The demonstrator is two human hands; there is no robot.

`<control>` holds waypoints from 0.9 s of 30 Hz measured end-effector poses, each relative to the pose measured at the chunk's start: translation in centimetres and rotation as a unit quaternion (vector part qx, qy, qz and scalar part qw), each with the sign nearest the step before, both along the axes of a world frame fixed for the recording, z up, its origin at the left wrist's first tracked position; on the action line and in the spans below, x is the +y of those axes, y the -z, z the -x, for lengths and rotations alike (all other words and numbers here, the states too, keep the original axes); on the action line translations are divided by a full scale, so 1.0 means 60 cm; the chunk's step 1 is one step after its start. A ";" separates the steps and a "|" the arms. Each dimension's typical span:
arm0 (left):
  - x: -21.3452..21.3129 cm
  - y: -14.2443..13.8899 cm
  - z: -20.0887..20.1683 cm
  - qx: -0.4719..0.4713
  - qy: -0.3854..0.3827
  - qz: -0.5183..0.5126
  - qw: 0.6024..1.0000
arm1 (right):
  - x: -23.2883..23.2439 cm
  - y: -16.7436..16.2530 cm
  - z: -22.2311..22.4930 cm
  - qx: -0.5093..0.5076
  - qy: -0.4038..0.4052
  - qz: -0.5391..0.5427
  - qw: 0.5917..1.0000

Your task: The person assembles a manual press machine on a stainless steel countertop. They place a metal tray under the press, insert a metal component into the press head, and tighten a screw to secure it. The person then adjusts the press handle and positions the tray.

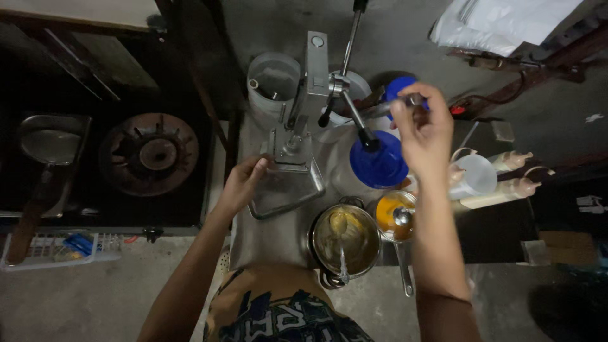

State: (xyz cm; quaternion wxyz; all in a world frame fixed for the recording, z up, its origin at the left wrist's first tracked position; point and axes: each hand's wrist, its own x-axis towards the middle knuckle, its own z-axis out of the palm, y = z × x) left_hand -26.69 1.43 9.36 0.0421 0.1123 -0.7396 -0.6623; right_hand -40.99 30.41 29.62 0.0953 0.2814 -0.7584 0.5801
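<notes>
"Looking down at the steel counter [266, 244], what did the left hand [244, 183] have?"

"It rested at the foot of the metal press [297, 136], fingers curled together against the left side of the clear plastic cup [285, 190] under the press head. Whether they truly gripped the cup could not be told."

"And the right hand [421, 126]?"

"It was raised over the far right of the counter, fingers pinched shut on a slim metal handle [389, 106] pointing left toward the press lever [351, 35]."

"What lay around them?"

"A blue lid [379, 163] sat just left of the right wrist. Near the person stood a steel pot of pale batter [346, 240] with a spoon in it, touching a small pan of orange sauce [394, 218] on its right. Squeeze bottles [506, 180] and a white jug [476, 176] lay further right. Well to the left was a gas burner [151, 154], with a dark pan [47, 149] beyond it."
</notes>
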 end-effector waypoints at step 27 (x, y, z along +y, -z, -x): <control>-0.038 0.063 -0.062 -0.057 -0.060 -0.064 0.995 | -0.003 0.019 -0.033 0.063 0.062 0.018 0.996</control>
